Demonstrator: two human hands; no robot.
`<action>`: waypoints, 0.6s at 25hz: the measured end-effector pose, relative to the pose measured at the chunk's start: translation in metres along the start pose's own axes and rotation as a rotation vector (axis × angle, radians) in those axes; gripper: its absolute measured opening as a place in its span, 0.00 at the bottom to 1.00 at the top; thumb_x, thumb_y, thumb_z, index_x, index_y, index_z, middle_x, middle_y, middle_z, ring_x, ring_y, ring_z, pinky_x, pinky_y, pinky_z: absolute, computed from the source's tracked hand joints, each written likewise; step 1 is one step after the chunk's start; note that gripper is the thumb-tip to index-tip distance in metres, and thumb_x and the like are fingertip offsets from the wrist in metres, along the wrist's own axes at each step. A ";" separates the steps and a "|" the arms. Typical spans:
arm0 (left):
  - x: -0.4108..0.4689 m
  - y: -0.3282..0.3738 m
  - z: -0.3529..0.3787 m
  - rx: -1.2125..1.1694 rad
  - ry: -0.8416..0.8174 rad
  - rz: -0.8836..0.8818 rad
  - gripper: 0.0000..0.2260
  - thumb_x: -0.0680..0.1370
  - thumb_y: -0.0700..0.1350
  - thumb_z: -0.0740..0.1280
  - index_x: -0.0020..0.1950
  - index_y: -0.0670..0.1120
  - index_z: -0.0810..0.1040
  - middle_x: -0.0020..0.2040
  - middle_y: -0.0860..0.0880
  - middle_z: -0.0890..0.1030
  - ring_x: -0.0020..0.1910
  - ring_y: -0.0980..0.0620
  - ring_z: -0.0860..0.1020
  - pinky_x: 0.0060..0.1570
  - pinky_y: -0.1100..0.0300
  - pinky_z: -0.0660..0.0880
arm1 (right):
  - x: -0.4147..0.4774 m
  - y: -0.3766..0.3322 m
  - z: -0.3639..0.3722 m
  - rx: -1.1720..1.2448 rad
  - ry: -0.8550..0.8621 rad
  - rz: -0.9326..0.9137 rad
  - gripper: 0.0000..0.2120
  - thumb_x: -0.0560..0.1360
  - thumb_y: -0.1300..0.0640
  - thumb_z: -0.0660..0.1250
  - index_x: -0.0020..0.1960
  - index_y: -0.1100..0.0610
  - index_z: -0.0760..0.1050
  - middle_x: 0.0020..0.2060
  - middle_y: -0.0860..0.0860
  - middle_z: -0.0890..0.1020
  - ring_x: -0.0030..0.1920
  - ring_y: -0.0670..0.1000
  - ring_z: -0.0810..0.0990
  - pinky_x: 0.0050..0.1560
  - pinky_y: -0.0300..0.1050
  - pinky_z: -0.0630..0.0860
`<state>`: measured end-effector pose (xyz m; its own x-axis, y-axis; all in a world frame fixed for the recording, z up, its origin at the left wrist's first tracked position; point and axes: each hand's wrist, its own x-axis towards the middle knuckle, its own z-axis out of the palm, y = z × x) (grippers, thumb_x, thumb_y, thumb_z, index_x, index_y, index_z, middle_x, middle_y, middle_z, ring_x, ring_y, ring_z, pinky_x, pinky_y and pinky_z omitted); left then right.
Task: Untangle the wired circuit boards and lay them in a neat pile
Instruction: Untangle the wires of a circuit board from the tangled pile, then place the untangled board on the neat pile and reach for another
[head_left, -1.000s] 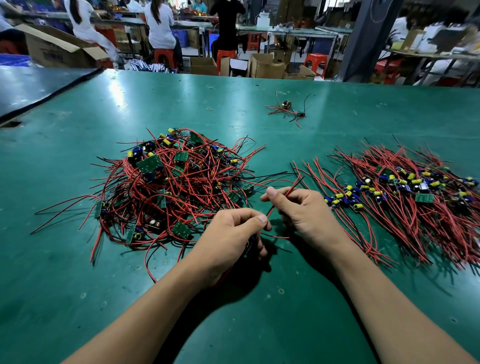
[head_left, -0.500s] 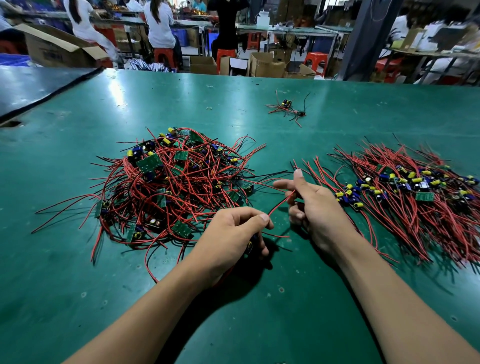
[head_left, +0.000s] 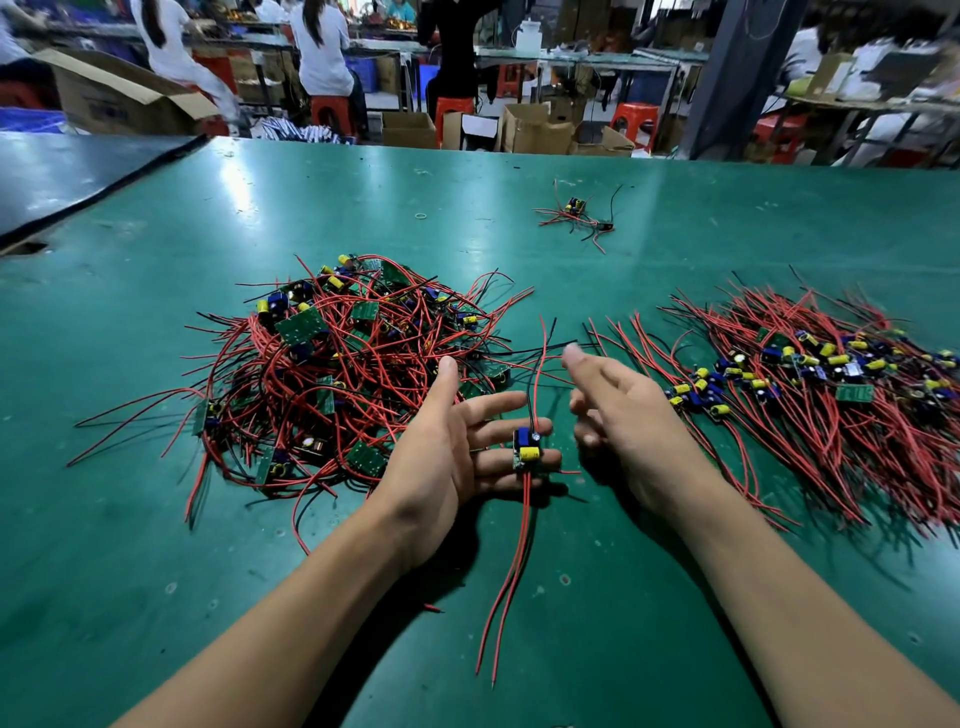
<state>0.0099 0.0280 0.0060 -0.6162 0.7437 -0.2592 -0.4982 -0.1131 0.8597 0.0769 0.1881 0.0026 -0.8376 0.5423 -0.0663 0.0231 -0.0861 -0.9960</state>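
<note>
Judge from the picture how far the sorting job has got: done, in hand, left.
Done: a combed-out pile lies on the right. In hand: one freed board rests on straight fingers of the left hand; the right hand hovers beside it. Left: the large tangled heap and a far cluster.

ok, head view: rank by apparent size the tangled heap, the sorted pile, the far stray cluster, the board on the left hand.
1. tangled heap and sorted pile: alike, the pile runs off frame.
2. board with leads on the left hand versus far stray cluster: unsure, the board is nearer.
</note>
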 end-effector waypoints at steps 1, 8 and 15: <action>0.000 -0.001 -0.001 0.005 0.000 0.005 0.36 0.77 0.69 0.46 0.65 0.43 0.75 0.55 0.40 0.84 0.47 0.40 0.84 0.47 0.48 0.81 | -0.002 0.000 0.001 -0.064 -0.037 -0.029 0.28 0.65 0.36 0.74 0.58 0.50 0.78 0.32 0.47 0.73 0.25 0.45 0.68 0.24 0.38 0.63; 0.003 -0.002 -0.003 0.026 0.013 0.024 0.34 0.77 0.70 0.46 0.68 0.49 0.74 0.62 0.43 0.81 0.51 0.49 0.83 0.56 0.49 0.77 | -0.012 0.000 0.009 -0.605 -0.100 -0.170 0.36 0.68 0.51 0.80 0.72 0.46 0.69 0.39 0.46 0.81 0.33 0.40 0.77 0.44 0.41 0.75; 0.001 -0.002 -0.003 0.047 0.029 0.043 0.34 0.74 0.68 0.51 0.66 0.46 0.77 0.66 0.45 0.78 0.59 0.47 0.81 0.54 0.48 0.80 | 0.002 -0.006 -0.016 -0.486 0.263 -0.186 0.19 0.72 0.57 0.77 0.62 0.53 0.78 0.41 0.46 0.81 0.36 0.44 0.80 0.44 0.41 0.78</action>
<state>0.0082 0.0274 0.0032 -0.6539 0.7195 -0.2339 -0.4422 -0.1125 0.8899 0.0838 0.2029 0.0077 -0.6893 0.7063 0.1613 0.1891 0.3903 -0.9011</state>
